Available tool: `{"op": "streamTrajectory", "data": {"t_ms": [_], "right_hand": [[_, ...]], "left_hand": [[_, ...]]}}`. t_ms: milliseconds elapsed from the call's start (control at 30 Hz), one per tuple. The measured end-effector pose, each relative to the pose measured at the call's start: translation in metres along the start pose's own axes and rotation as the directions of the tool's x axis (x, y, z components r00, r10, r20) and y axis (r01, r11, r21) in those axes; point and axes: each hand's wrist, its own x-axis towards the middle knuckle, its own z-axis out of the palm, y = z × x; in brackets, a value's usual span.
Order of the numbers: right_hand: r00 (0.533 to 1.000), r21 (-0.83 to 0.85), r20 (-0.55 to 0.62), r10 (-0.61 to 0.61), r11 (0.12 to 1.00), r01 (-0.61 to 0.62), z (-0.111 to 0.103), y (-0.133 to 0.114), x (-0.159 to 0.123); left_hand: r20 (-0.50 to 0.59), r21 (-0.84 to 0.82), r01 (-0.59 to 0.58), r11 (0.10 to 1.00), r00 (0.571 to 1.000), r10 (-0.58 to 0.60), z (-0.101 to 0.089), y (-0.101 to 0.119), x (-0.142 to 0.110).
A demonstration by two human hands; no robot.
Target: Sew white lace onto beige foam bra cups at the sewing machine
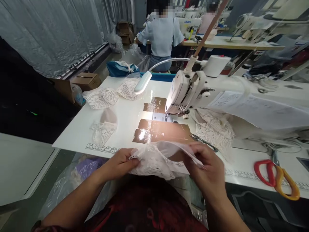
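A white lace bra cup piece [152, 161] with sheer fabric is stretched between my two hands at the table's front edge. My left hand [125, 162] pinches its left end, thumb on top. At the other end, my right hand [205, 161] is closed on the sheer edge; its fingertips are partly hidden behind the fabric. Beyond the piece stands a white sewing machine [183, 87], its needle area lit. Brown tape [164, 129] covers the table in front of the needle. Further lace pieces [103, 97] lie at the back left, with a smaller lace piece [103, 129] nearer me.
Scissors with red and orange handles [275, 177] lie at the right front edge. Dark thread snips [205, 143] rest beside a lace pile [212, 129] right of the needle. A lamp [143, 83] overhangs the table [72, 132]. Ahead, a person in light blue [161, 35] sits at another table.
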Motion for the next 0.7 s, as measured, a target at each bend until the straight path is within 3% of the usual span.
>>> {"op": "streamTrajectory", "data": {"t_ms": [33, 67, 133, 200, 267, 333, 400, 500, 567, 700], "right_hand": [[0.987, 0.033, 0.137, 0.082, 0.996, -0.087, 0.003, 0.004, 0.001], [0.941, 0.082, 0.305, 0.148, 0.98, -0.181, 0.007, 0.008, 0.0], [0.785, 0.181, 0.589, 0.192, 0.916, -0.359, 0.017, 0.015, -0.002], [0.673, 0.235, 0.718, 0.18, 0.847, -0.477, 0.026, 0.019, -0.006], [0.613, 0.261, 0.775, 0.157, 0.803, -0.535, 0.031, 0.02, -0.008], [0.568, 0.275, 0.813, 0.126, 0.777, -0.567, 0.031, 0.018, -0.007], [0.571, 0.294, 0.813, 0.115, 0.765, -0.573, 0.03, 0.016, -0.003], [0.671, 0.33, 0.717, 0.191, 0.754, -0.568, 0.025, 0.016, 0.003], [0.729, 0.343, 0.627, 0.276, 0.742, -0.576, 0.024, 0.018, 0.005], [0.786, 0.375, 0.522, 0.331, 0.739, -0.56, 0.028, 0.026, 0.007]], "left_hand": [[0.145, -0.129, -0.004, 0.992, 0.989, 0.023, 0.002, 0.004, -0.001], [0.265, -0.23, 0.002, 0.973, 0.962, 0.061, 0.004, 0.008, -0.002], [0.345, -0.293, -0.008, 0.956, 0.932, 0.113, 0.009, 0.016, -0.001], [0.207, -0.183, -0.066, 0.981, 0.973, 0.104, 0.011, 0.019, 0.004], [0.039, -0.024, -0.107, 0.994, 0.993, 0.108, 0.009, 0.016, 0.012], [0.026, -0.023, -0.103, 0.994, 0.994, 0.103, 0.006, 0.009, 0.021], [0.151, -0.178, -0.037, 0.983, 0.986, 0.065, 0.003, 0.001, 0.028], [0.305, -0.34, 0.114, 0.934, 0.952, -0.006, -0.003, -0.006, 0.032], [0.311, -0.359, 0.137, 0.923, 0.95, -0.02, -0.005, -0.007, 0.033], [0.262, -0.424, 0.114, 0.898, 0.965, 0.001, -0.003, -0.003, 0.038]]}}
